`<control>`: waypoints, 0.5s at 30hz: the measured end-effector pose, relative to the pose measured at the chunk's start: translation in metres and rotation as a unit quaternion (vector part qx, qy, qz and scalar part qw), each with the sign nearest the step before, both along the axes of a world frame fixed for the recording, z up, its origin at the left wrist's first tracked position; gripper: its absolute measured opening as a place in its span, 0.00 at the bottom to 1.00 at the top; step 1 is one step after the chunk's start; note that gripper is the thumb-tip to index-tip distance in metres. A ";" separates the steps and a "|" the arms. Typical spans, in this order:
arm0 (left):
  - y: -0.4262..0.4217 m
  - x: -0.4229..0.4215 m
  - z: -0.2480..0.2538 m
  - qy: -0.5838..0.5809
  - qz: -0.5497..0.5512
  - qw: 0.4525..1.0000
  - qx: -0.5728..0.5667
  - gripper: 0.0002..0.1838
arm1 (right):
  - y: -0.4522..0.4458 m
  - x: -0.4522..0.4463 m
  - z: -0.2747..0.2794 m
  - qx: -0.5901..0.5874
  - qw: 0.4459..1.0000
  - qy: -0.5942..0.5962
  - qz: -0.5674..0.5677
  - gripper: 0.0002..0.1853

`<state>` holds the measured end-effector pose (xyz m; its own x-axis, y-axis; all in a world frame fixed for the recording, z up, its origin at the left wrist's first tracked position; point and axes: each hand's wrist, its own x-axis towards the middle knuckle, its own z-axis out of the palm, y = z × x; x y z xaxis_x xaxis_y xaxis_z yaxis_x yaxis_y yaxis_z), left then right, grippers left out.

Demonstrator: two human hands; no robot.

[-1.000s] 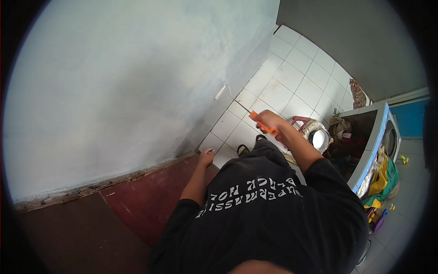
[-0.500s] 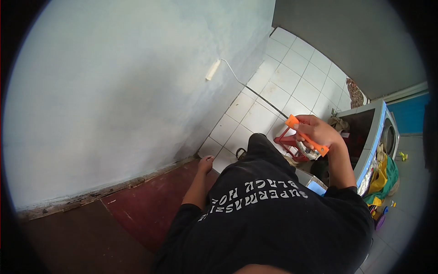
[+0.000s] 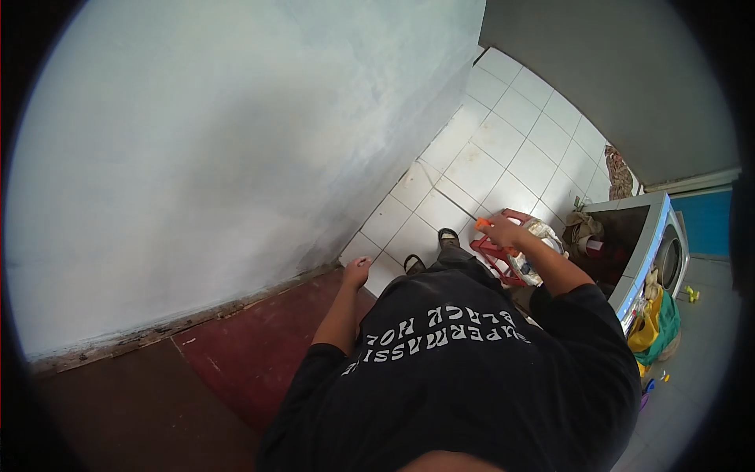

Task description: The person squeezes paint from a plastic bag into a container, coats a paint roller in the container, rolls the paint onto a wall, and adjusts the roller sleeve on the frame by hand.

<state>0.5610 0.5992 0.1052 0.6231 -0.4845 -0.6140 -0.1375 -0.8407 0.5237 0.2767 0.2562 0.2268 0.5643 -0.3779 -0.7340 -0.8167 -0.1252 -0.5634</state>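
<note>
My right hand [image 3: 504, 234] is wrapped round the orange handle [image 3: 482, 224] of a paint roller. From the handle its thin metal rod [image 3: 454, 201] runs up and left over the white floor tiles; the roller head is hard to make out near the foot of the wall. Below my right hand is a red stool [image 3: 489, 253] with a paint-smeared container [image 3: 543, 236] on it, partly covered by my forearm. My left hand [image 3: 357, 272] hangs low beside the wall [image 3: 236, 157], fingers curled; whether it holds anything is too small to tell.
A tiled counter [image 3: 643, 250] with a round metal pan [image 3: 669, 262] stands at the right, a green and yellow cloth [image 3: 665, 326] on its near side. A dark red floor panel [image 3: 252, 346] lies at the lower left. My sandalled feet are on the tiles.
Since half a second ago my right hand has moved left and away from my body with the roller, whose head has come down from the wall. My left hand has barely moved.
</note>
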 end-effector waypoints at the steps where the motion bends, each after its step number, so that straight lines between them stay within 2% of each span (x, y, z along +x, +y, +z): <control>1: -0.010 -0.005 0.011 0.013 0.016 1.000 -0.011 0.23 | 0.001 0.004 0.001 0.032 0.999 0.007 -0.012 0.20; 7: -0.038 -0.025 0.002 0.033 0.013 0.999 -0.011 0.23 | 0.011 0.067 -0.008 0.144 0.988 0.001 -0.052 0.21; 9: -0.051 -0.031 0.004 0.043 0.029 0.998 -0.026 0.23 | 0.017 0.068 0.007 0.158 0.985 -0.024 -0.066 0.21; 10: -0.061 -0.032 0.005 0.053 0.042 0.997 -0.042 0.22 | 0.019 0.065 0.020 0.170 0.981 -0.050 -0.083 0.22; 11: -0.072 -0.033 0.012 0.050 0.045 0.997 -0.041 0.22 | 0.017 0.059 0.068 0.192 0.977 -0.059 -0.066 0.20; 13: -0.095 -0.039 0.034 0.078 0.068 0.989 -0.105 0.22 | 0.009 0.028 0.115 0.238 0.965 -0.084 -0.076 0.17; 15: -0.115 -0.041 0.037 0.072 0.059 0.989 -0.117 0.21 | -0.001 0.000 0.177 0.261 0.956 -0.100 -0.089 0.16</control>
